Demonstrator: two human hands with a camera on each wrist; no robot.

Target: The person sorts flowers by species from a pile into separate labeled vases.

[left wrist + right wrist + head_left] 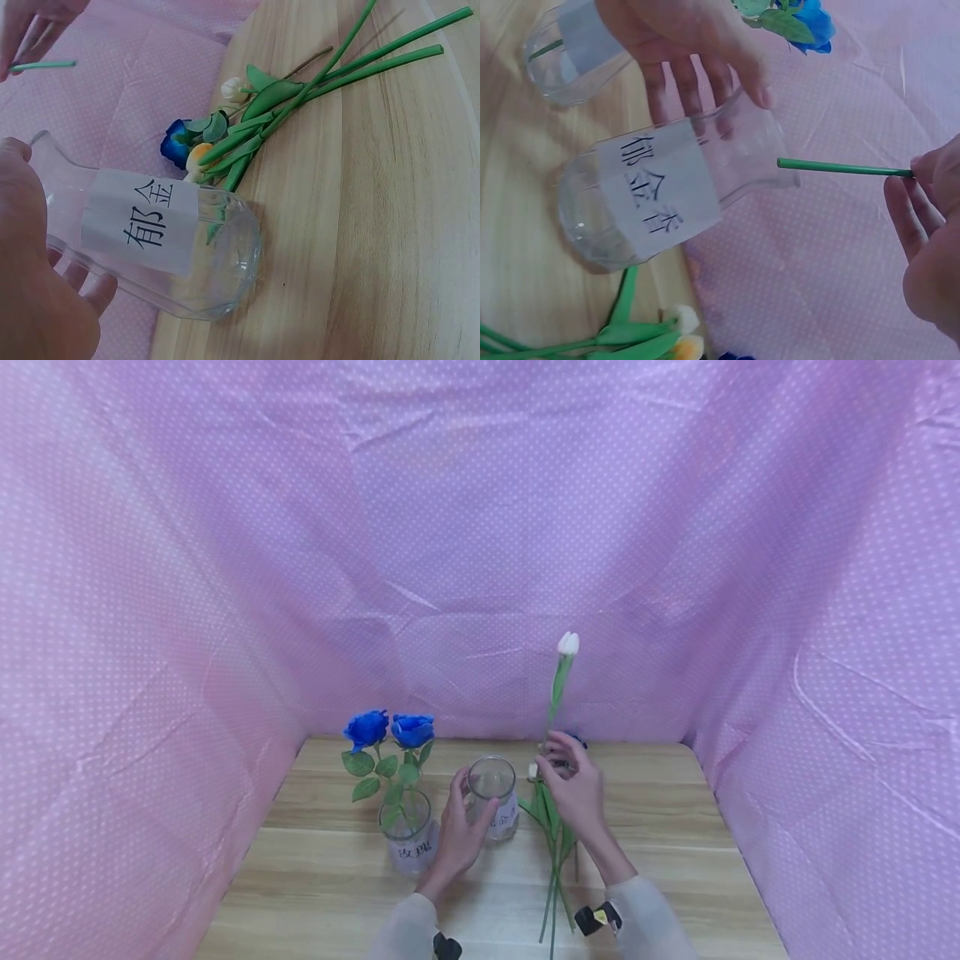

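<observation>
My left hand (463, 833) grips a clear glass vase (495, 781) by its upper part, thumb on one side and fingers on the other. A white label (660, 187) with black characters is stuck to the vase. With thumb and fingers, my right hand (577, 789) pinches the green stem of a white tulip (568, 644), bloom upward. In the right wrist view, the cut stem end (784, 163) is at the vase's mouth; whether it is inside I cannot tell. Below the right hand, several tulips (277, 112) lie on the table beside a dark blue flower (177, 144).
To the left stands another labelled glass vase (411, 852), holding two blue roses (367, 729) with green leaves. The wooden table (300, 868) is enclosed by pink dotted cloth (480, 527) at the back and sides. Loose stems reach toward the table's front.
</observation>
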